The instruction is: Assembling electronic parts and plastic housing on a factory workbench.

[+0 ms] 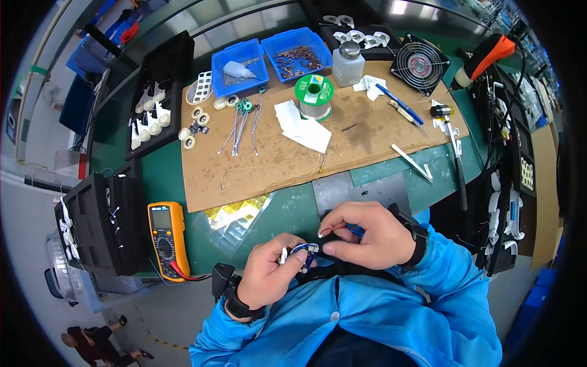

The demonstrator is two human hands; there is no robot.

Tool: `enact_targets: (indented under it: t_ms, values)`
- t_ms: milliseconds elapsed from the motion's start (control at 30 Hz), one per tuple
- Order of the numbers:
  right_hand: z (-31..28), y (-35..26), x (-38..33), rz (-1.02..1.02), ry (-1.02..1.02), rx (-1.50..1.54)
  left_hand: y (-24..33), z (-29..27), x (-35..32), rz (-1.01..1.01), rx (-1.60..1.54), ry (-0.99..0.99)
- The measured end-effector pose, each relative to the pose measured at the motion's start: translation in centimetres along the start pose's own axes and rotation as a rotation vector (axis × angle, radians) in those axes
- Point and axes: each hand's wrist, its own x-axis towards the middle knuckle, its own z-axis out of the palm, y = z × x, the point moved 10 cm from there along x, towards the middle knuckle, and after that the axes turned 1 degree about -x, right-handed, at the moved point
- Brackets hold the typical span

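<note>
Head view: left hand is holding a small blue circuit board at six o'clock, right hand is pinching a red wire at five, its white end apparently lying loose near the board, so work is looking unfinished, completed steps being unclear.

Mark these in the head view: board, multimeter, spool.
Board (312,249): head view, on its exposed upper right part.
Multimeter (164,247): head view, on its round dial.
Spool (314,100): head view, on its green top flange, just below the centre hole.
</note>
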Motion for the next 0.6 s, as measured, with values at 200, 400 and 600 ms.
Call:
enact_targets:
  t_ms: [200,400,600]
  values:
    - [1.0,-1.4,-0.2,-0.114,-0.079,-0.172,0.5,1.1,0.1,0.109,0.054,-0.006]
    - [1.1,-2.8,-0.8,-0.374,0.103,-0.375,1.5,1.0,0.5,0.054,0.113,-0.007]
    - [1.6,-2.1,-0.1,-0.34,0.139,-0.343,2.2,0.1,1.3,-0.042,0.274,-0.104]
